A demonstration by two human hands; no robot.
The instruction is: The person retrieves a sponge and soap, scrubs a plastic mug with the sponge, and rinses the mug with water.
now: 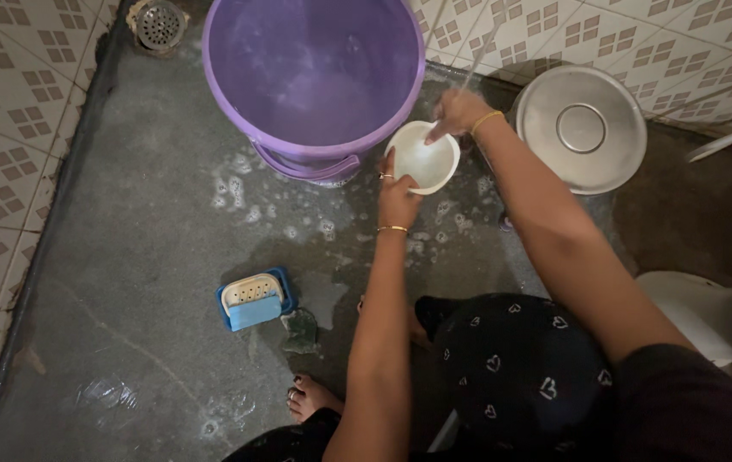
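Just right of the purple bucket (315, 77), a white bowl (422, 158) sits between both hands. The left hand (398, 195) grips its near rim; the right hand (456, 111) pinches its far rim.

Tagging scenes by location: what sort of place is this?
Likely a home washing area or bathroom floor: wet grey floor with a floor drain, tiled walls, a purple bucket, and both hands washing a white bowl.

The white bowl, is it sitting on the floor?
No, both hands, left hand and right hand, hold the white bowl up beside the purple bucket.
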